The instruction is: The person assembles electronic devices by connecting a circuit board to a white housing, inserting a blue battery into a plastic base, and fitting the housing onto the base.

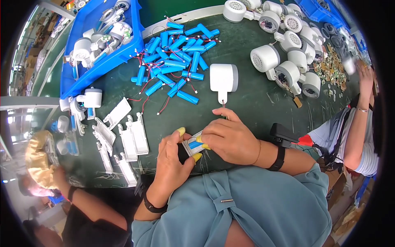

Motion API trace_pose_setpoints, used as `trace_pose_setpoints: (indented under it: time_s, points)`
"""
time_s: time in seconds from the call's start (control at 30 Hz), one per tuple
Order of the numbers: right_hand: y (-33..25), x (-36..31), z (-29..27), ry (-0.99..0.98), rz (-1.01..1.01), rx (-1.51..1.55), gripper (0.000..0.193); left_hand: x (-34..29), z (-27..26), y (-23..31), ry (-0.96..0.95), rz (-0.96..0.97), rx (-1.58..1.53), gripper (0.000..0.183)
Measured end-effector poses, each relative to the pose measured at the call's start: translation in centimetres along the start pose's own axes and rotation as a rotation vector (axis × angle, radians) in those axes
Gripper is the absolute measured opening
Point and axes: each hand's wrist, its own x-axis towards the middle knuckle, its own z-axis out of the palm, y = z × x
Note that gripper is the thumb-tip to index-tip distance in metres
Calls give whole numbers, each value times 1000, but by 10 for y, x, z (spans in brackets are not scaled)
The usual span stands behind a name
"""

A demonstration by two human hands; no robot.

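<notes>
My left hand (pixel 170 156) is closed round a white plastic handle shell (pixel 190 144) with a blue battery cell (pixel 195 144) lying in it. A black piece shows by its palm, its kind unclear. My right hand (pixel 232 142) has its fingers closed on the cell and the shell's upper end, partly hiding both. Yellow finger cots cover fingertips of both hands. Just beyond the right hand lies a white handheld fan head (pixel 222 77) with a grey rim. Thin wires hang from its short stem toward my right fingers.
Blue battery cells with leads (pixel 175 57) lie heaped ahead. White handle shells (pixel 133 138) lie left, beneath a blue bin (pixel 96 70) of fan parts. Fan heads (pixel 288 45) and small circuit boards (pixel 331 70) crowd the far right. Co-workers' arms (pixel 358 119) show at both sides.
</notes>
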Motion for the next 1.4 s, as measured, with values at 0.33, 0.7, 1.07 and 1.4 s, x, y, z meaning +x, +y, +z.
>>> trace_pose_setpoints:
  time_s: [0.33,0.7,1.07,1.4]
  points:
    - [-2,7,-1,-64,-24,-16,20,11,-7,-1,-89,68,24,79]
    - [29,-22,-72,499,456,-134,33,79,28,42,-30,-15,7,74]
    - [27,-35,-102,337,510,-728,36,18,-124,36,124,-380,-688,42]
    - [39,-45,-82,267,602,-900,32,-17,-291,-89,684,-465,153,17]
